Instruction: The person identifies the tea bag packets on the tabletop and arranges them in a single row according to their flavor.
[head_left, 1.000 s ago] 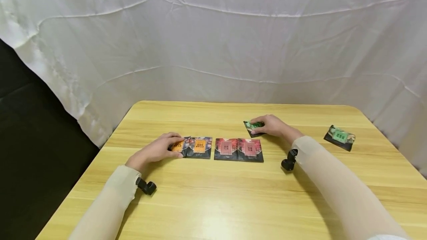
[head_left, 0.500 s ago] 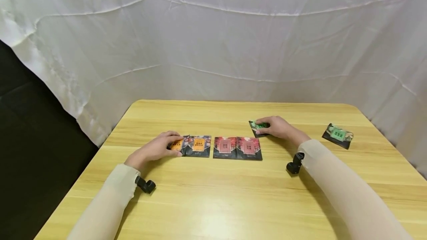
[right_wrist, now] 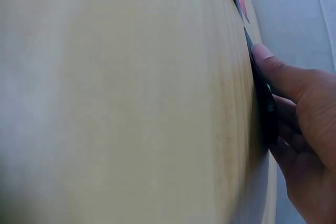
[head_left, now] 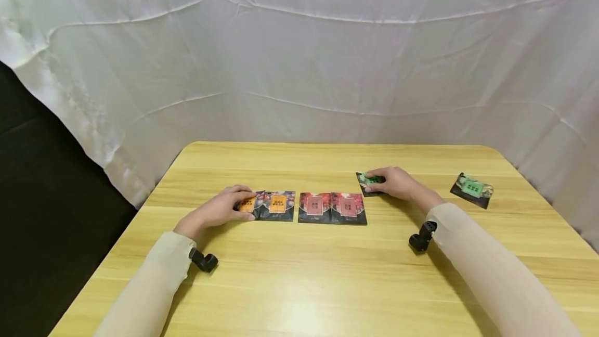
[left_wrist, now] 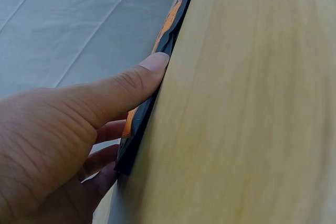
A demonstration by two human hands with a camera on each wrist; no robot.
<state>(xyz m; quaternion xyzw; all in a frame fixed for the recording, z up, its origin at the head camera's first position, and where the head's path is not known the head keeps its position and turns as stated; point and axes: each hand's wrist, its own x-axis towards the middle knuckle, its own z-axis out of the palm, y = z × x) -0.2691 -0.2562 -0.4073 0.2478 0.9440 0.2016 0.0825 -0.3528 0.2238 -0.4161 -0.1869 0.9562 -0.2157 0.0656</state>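
Note:
My left hand (head_left: 217,208) holds the leftmost of two flat orange-label sachets (head_left: 249,204) between thumb and fingers; in the left wrist view its thumb (left_wrist: 126,85) sits along the sachet's near edge. The second orange-label sachet (head_left: 278,205) lies directly to its right, their edges meeting. Farther back, my right hand (head_left: 398,183) grips a green-label sachet (head_left: 362,182), which stays low over the table and is partly covered by the fingers. The right wrist view shows the thumb on its dark near edge (right_wrist: 261,90).
Two pink-label sachets (head_left: 315,207) lie side by side just right of the orange pair. Another green-label sachet (head_left: 472,189) lies askew at the right. All are on the wooden table (head_left: 290,269), with a pale curtain (head_left: 299,66) behind.
My right hand has slid the green-label sachet rightward, away from above the pink pair, and it is turned a little straighter. My left hand keeps its place on the orange-label sachet.

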